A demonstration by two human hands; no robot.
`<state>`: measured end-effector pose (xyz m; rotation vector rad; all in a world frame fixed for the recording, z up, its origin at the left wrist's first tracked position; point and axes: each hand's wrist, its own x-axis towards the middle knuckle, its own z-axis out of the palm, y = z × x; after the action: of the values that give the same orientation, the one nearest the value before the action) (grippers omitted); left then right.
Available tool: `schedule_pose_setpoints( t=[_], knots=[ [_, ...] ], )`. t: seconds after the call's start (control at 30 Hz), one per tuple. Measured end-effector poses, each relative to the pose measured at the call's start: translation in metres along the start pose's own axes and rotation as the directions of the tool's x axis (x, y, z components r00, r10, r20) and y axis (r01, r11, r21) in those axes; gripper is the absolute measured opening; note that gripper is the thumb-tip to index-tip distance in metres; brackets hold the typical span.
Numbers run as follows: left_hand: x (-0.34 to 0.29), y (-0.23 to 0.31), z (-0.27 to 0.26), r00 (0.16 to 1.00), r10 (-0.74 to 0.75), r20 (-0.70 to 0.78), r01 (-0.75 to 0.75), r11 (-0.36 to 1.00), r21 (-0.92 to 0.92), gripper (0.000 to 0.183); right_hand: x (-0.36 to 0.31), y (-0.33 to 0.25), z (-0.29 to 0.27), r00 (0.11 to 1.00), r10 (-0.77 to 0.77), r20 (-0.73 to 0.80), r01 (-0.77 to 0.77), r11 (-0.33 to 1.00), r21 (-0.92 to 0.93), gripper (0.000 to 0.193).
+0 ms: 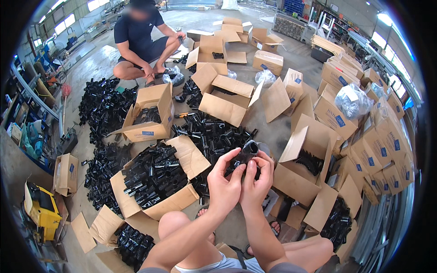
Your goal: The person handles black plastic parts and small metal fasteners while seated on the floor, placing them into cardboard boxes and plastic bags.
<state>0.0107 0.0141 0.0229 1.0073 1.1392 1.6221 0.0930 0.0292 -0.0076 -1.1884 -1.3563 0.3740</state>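
In front of my knees, my left hand point(225, 186) and my right hand point(256, 182) are both closed around a shiny black tubular fitting point(249, 149). Its round open end shows above my fingers, while its lower part is hidden by them. Beyond my hands spreads a loose pile of similar black fittings point(211, 129) on the floor. Just left of my hands stands an open cardboard box point(191, 157) heaped with black fittings point(152, 175). To the right, another open box point(296, 182) holds a few dark curved pieces point(310, 161).
Across the piles a person point(139, 41) squats, holding a small dark piece. More black fittings point(107, 102) cover the floor at left. Stacked cartons point(380, 141) and a plastic bag point(353, 101) line the right side. A yellow machine point(43, 211) stands at lower left.
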Motion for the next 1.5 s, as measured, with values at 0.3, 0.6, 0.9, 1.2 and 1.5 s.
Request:
schedule_pose_setpoints(
  t=[0.3,0.6,0.9,1.2,1.5],
  knots=[
    [-0.001,-0.007,0.002,0.998,0.055,0.011,-0.055,0.998,-0.001,0.039,0.001,0.0,-0.003,0.997,-0.009,-0.081,0.019,0.994,0.112,0.013],
    [-0.002,-0.006,0.003,0.995,0.094,-0.011,-0.094,0.995,0.026,0.039,0.005,-0.009,-0.011,1.0,-0.021,-0.018,0.022,0.999,0.028,0.013],
    [-0.001,-0.005,0.001,0.999,0.036,0.03,-0.035,0.999,-0.013,0.039,0.001,0.001,-0.007,0.994,-0.099,-0.045,0.101,0.993,0.055,0.014],
    [0.001,-0.01,0.001,0.997,0.026,0.066,-0.025,1.0,-0.008,0.039,-0.002,0.005,-0.008,0.999,0.041,-0.001,-0.041,0.999,-0.011,0.018],
    [-0.006,-0.002,-0.003,0.97,-0.133,0.202,0.087,0.971,0.222,0.043,-0.027,0.038,-0.041,0.784,0.411,0.465,-0.604,0.336,0.723,0.049]
  ],
)
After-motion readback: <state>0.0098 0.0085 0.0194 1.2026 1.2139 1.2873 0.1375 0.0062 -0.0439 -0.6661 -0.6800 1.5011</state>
